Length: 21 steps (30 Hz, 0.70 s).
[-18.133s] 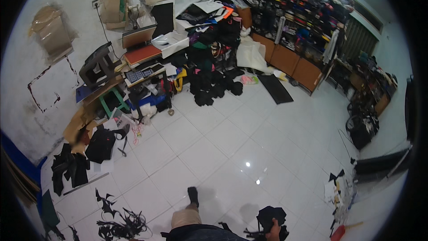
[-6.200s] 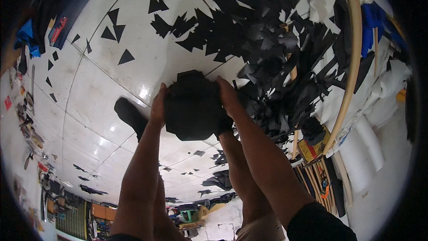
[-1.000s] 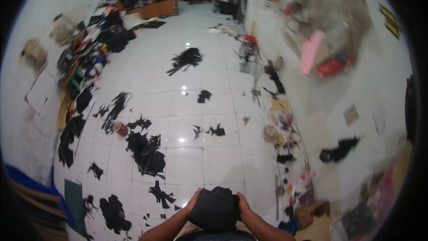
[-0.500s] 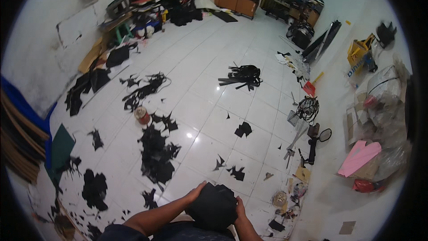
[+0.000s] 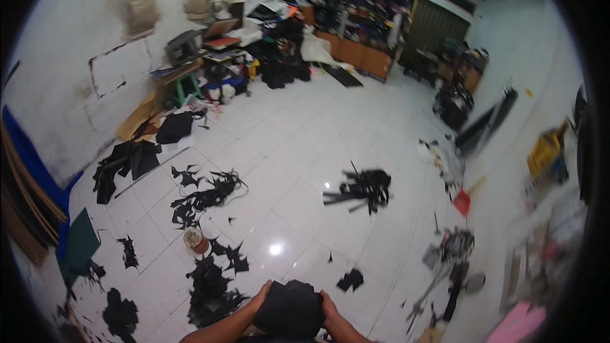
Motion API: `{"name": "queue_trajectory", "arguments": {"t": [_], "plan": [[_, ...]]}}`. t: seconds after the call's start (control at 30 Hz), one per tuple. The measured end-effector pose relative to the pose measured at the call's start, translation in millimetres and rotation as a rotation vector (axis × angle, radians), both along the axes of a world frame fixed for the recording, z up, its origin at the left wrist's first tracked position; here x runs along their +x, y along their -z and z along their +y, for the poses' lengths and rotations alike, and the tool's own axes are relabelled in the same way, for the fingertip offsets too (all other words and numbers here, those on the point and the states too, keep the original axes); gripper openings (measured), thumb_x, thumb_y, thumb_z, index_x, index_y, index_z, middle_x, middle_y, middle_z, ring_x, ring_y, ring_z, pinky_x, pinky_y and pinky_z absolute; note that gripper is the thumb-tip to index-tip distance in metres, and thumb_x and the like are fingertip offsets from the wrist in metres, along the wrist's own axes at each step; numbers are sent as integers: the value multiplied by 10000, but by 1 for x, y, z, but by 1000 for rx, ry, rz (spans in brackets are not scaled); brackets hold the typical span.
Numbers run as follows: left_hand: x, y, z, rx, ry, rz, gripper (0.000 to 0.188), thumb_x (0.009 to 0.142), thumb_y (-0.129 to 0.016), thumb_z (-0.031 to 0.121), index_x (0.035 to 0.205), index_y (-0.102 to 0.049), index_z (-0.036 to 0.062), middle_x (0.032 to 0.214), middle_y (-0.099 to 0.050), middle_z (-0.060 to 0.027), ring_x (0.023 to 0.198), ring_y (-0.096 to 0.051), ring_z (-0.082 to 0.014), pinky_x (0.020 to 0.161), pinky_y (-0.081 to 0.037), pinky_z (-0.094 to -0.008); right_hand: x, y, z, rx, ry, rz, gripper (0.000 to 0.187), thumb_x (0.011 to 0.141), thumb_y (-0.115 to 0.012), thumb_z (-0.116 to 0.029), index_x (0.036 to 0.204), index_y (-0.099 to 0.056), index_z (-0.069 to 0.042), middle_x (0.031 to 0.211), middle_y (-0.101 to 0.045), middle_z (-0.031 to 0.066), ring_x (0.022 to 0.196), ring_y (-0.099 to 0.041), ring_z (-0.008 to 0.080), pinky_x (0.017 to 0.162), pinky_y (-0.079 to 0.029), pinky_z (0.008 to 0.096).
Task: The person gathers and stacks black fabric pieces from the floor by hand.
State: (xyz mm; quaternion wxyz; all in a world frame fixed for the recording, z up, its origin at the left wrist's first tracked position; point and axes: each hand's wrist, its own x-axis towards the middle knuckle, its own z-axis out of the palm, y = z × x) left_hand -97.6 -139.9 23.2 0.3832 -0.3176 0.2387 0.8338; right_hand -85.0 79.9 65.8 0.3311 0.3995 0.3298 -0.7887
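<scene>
Between my two hands is a stack of black cut sheets (image 5: 290,310), its upper edge uneven where pieces fan apart. My left hand (image 5: 262,297) grips the left side of it, thumb up along the edge. On the opposite side my right hand (image 5: 330,310) holds it the same way, fingers mostly hidden behind. The stack is close to my body, above the tiled floor. Nearest to it on the floor are a heap of black scraps (image 5: 213,289) to the left and a small black piece (image 5: 350,280) to the right.
A round tub (image 5: 196,240) stands by the scraps. Black strips (image 5: 365,190) lie mid-floor. Cut sheets and clutter line the left wall; a red dustpan (image 5: 462,202), cables and tools lie along the right wall. A loaded shelf (image 5: 356,13) stands at the back.
The view has tilted up, so the floor things appear lower and more of the back shelf shows. Both hands still hold the black stack.
</scene>
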Motion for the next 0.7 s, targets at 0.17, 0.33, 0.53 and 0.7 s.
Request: {"name": "queue_trajectory", "arguments": {"t": [0.17,0.33,0.53,0.7], "plan": [[-154,12,3,-194,24,175,620,949,-382,525,1239,-534,-2,1153,-617,-172,996,-631,-259,912,-493,-351,-146,3,1,155,-186,65,628,884,-512,-478,1356,-423,-74,1386,-440,124,1209,-495,285,1010,-415,469],[-327,30,4,-292,144,303,650,955,-307,549,1197,-585,14,1101,-643,-147,933,-646,-242,877,-497,-310,-345,22,18,203,-155,71,600,935,-362,-484,1330,-430,-38,1340,-476,167,1207,-493,328,1036,-387,478],[-513,28,5,-166,137,168,649,929,-391,570,1193,-562,3,1065,-647,-165,948,-640,-266,889,-501,-360,-494,19,1,-24,105,-17,542,973,-324,-482,1210,-514,-33,1183,-589,176,1072,-570,341,999,-421,474],[-675,27,14,-156,125,129,644,941,-376,559,1224,-536,3,1133,-621,-168,1003,-618,-273,917,-486,-376,-659,21,7,-121,109,-1,567,978,-286,-484,1209,-501,-12,1178,-581,192,1067,-572,345,1000,-418,477]]}}
